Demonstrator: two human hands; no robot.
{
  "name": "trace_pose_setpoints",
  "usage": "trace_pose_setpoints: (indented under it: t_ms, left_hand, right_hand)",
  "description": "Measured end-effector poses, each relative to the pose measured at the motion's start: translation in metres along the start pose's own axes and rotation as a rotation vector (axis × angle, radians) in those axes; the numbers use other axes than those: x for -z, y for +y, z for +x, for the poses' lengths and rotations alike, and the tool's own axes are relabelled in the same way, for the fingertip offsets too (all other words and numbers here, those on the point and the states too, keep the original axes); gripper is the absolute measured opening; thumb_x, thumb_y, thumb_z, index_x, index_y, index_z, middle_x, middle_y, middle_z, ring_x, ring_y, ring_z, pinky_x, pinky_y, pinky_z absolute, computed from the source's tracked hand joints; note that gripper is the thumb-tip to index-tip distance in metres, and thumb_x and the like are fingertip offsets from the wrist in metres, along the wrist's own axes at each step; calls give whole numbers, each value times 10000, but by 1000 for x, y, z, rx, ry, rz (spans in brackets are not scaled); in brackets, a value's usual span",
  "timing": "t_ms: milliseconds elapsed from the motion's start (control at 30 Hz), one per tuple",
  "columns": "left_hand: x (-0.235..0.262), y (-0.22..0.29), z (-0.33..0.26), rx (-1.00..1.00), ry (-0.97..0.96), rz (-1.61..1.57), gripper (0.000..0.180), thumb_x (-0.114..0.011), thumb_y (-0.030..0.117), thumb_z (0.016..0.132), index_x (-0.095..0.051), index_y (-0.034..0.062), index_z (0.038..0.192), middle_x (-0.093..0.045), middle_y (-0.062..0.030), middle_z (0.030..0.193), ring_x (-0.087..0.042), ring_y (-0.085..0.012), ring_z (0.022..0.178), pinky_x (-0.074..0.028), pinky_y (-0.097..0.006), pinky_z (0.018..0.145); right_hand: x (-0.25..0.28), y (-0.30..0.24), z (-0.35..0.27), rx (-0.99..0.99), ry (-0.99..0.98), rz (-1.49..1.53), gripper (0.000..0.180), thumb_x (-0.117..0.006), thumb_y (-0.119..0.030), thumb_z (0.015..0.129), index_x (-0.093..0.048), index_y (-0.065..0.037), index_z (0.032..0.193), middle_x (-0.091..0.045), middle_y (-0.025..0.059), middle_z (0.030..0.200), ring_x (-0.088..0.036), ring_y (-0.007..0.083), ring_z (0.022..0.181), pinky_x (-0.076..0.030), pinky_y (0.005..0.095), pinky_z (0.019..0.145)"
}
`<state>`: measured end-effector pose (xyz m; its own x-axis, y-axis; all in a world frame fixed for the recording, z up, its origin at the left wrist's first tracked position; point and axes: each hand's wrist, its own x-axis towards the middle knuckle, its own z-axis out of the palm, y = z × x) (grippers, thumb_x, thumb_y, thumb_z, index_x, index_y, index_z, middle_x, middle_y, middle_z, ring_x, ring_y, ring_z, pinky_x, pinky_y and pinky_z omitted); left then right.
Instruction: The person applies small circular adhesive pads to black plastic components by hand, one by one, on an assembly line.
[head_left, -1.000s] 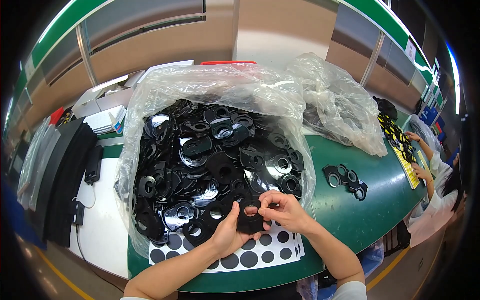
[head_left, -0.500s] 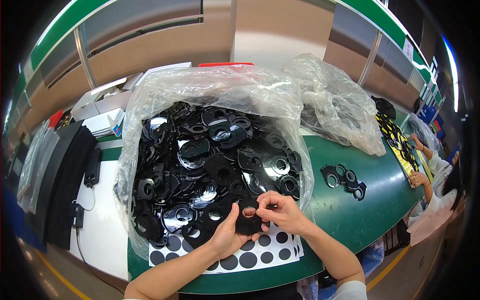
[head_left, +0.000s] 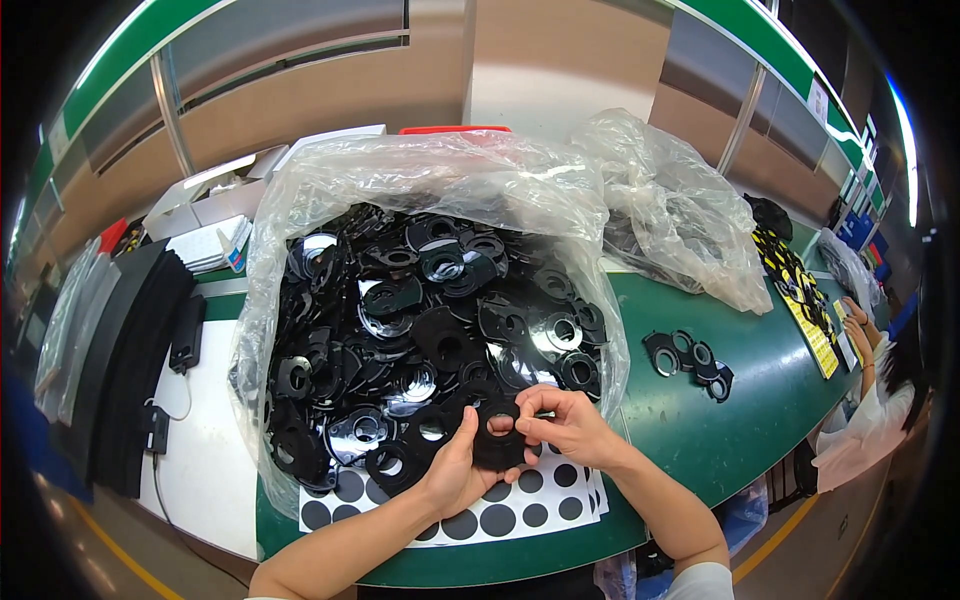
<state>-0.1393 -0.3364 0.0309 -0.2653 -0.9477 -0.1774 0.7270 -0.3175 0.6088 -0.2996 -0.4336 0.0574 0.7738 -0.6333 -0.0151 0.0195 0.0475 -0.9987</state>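
My left hand holds a black plastic part with a round hole, its thumb on the near face and fingers behind, one showing through the hole. At the right edge of the hole, my right hand pinches with thumb and forefinger. Whether a thin piece lies between those fingertips is too small to tell. Beneath my hands lies a white sheet of black round stickers, partly hidden. Just beyond is a heap of similar glossy black parts in a clear plastic bag.
Several black parts lie on the green table at right. A second crumpled clear bag stands behind them. Black foam sheets and a white box are on the left. Another person's hand works beside yellow sheets at far right.
My hands and the black part stay almost still. At far right, the other person's hands have drawn away from the yellow sheets.
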Motion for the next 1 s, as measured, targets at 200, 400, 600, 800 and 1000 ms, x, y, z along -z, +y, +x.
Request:
trace_pose_setpoints:
  t_ms: [200,400,600,800,1000]
  left_hand:
    - [0,0,1,5,0,1,682,-114,569,954,-503,41,1139,-566,-142,1086,-563,-250,937,-434,-324,701]
    - [0,0,0,8,8,-6,684,-105,565,955,-496,34,1138,-563,-144,1074,-564,-251,934,-436,-326,700]
    - [-1,1,0,-1,-4,10,680,-112,568,953,-496,33,1125,-559,-147,1073,-564,-252,929,-436,-326,696]
    - [2,0,0,-19,-71,-44,606,-172,498,987,-477,15,1189,-559,-144,1062,-565,-209,922,-437,-300,688]
    - [3,0,0,-26,-35,54,315,-357,271,995,-485,21,1138,-571,-157,1028,-581,-247,917,-447,-307,680]
  right_hand:
    - [2,2,0,0,-4,0,105,-614,-71,876,-587,15,822,-474,82,1081,-618,119,631,-506,202,584]
    - [1,3,0,7,4,-1,104,-618,-72,874,-593,15,822,-479,79,1075,-602,102,675,-505,198,590]
    - [1,3,0,0,10,-3,96,-625,-69,870,-601,14,830,-486,74,1071,-585,85,713,-497,191,615]
    - [0,3,0,1,15,8,57,-622,-10,852,-596,26,817,-454,76,1070,-573,113,781,-539,214,591]
    - [-2,4,1,30,4,8,59,-614,-5,858,-590,34,820,-451,78,1069,-578,114,758,-535,210,580]
